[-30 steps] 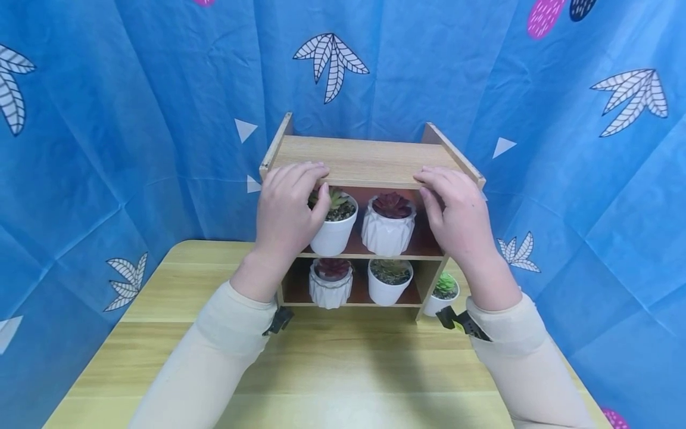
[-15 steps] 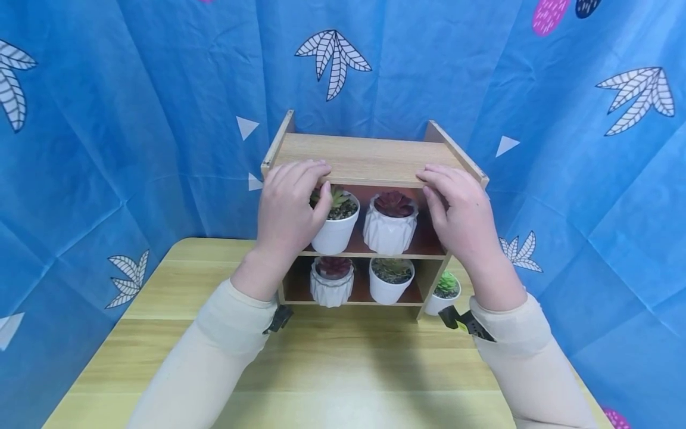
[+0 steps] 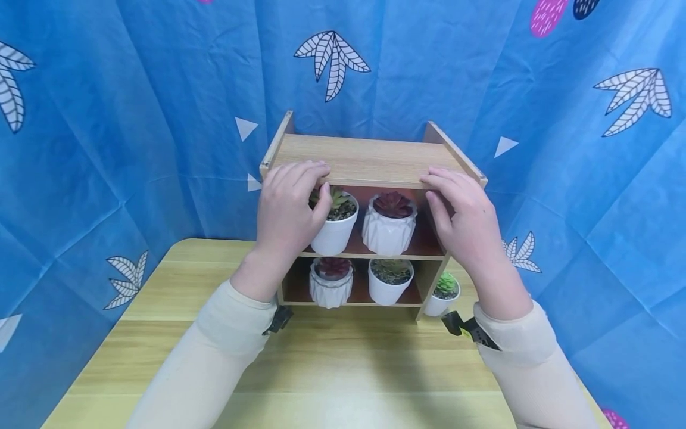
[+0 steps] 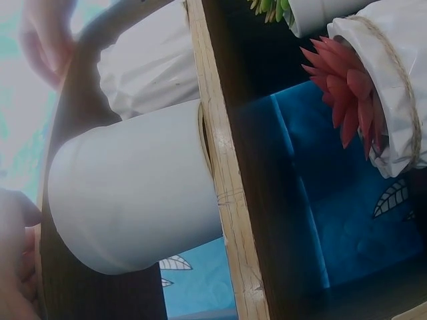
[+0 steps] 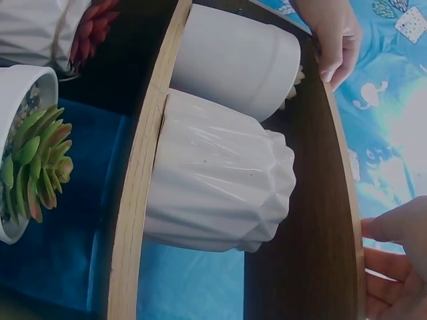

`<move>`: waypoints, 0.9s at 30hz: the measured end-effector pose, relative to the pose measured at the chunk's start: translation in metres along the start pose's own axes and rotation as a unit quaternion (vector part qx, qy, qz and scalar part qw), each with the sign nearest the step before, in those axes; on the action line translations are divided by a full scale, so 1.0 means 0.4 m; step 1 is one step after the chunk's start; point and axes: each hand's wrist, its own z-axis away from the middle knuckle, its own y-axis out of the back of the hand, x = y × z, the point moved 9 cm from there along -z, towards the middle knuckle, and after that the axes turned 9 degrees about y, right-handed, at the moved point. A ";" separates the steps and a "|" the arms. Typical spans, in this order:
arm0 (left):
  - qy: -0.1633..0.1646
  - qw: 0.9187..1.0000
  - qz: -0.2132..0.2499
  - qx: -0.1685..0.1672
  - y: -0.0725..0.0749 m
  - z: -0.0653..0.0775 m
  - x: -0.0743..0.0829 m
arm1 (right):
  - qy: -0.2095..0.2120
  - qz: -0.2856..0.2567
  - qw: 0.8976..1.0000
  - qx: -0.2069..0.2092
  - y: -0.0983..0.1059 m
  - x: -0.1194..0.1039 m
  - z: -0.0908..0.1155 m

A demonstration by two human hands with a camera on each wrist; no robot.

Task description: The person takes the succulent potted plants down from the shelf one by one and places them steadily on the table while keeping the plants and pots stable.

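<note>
A small wooden shelf (image 3: 370, 159) with raised side panels stands on the table. My left hand (image 3: 286, 205) grips the front edge of its top board at the left, fingers above and thumb below. At the right end of the same edge my right hand (image 3: 463, 217) holds on, fingertips over the board and thumb under it. On the upper level stand a plain white pot (image 3: 333, 235) with a green succulent, partly behind my left hand, and a faceted white pot (image 3: 389, 235) with a dark red one. Below sit another faceted pot (image 3: 330, 292) and a plain pot (image 3: 387, 291).
A white pot with a bright green succulent (image 3: 445, 283) stands on the table just right of the shelf. The light wooden table (image 3: 177, 333) stretches out in front. A blue patterned curtain (image 3: 177, 119) hangs close behind and along both sides.
My right hand has slid slightly to the right along the board's edge. The left hand, the shelf and the pots stay in place; the head view shifts only a little.
</note>
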 end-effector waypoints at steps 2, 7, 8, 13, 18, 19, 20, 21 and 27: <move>0.000 1.000 0.000 0.000 0.000 0.000 0.000 | 0.001 -0.001 1.000 0.001 0.002 -0.002 0.002; 0.001 1.000 0.000 -0.003 -0.002 0.000 -0.003 | 0.003 -0.005 1.000 0.005 0.008 -0.005 0.006; 0.001 1.000 0.000 -0.003 -0.002 0.000 -0.003 | 0.003 -0.006 1.000 0.005 0.009 -0.005 0.007; 0.002 1.000 -0.002 -0.004 -0.001 -0.001 -0.004 | 0.001 -0.008 1.000 0.009 0.014 -0.010 0.015; 0.001 1.000 -0.001 -0.003 -0.002 -0.002 -0.004 | 0.009 -0.008 1.000 0.013 0.022 -0.019 0.024; 0.001 1.000 -0.001 -0.002 -0.002 -0.003 -0.004 | 0.011 -0.008 1.000 0.014 0.023 -0.020 0.025; 0.000 1.000 -0.001 -0.002 -0.002 -0.003 -0.004 | 0.013 -0.007 1.000 0.014 0.024 -0.022 0.027; 0.000 1.000 -0.001 -0.002 -0.003 -0.004 -0.004 | 0.014 -0.007 1.000 0.015 0.025 -0.023 0.028; 0.001 1.000 0.001 -0.002 -0.004 -0.005 -0.006 | 0.022 -0.011 0.999 0.028 0.033 -0.030 0.036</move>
